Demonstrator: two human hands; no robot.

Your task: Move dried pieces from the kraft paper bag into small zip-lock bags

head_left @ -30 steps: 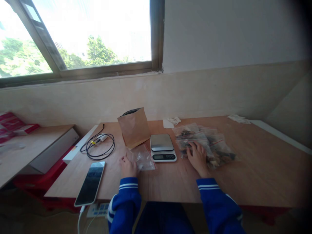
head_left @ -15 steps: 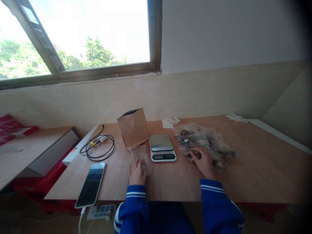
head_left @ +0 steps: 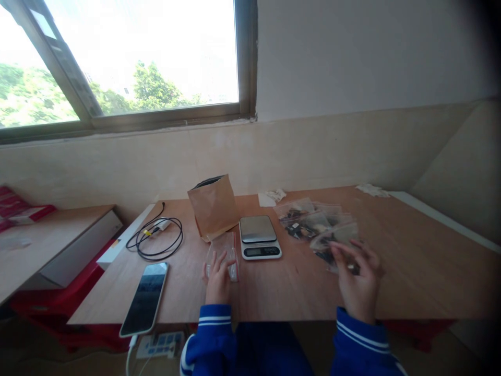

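Two hands at small clear bags on a wooden table.

The right hand [head_left: 358, 284] lifts a filled clear bag [head_left: 337, 241] off the near edge of the pile of filled bags [head_left: 305, 222], its fingers closed on the bag's lower edge. The left hand [head_left: 218, 279] lies flat, fingers spread, on an empty zip bag [head_left: 223, 249] just left of the digital scale [head_left: 259, 237]. Behind stands a brown paper bag [head_left: 213, 206]; a phone [head_left: 145, 297] and coiled cable [head_left: 156, 237] lie further left on the table [head_left: 410, 271].

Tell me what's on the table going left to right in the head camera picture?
Phone → coiled black cable → brown paper bag → kitchen scale → pile of filled zip bags.
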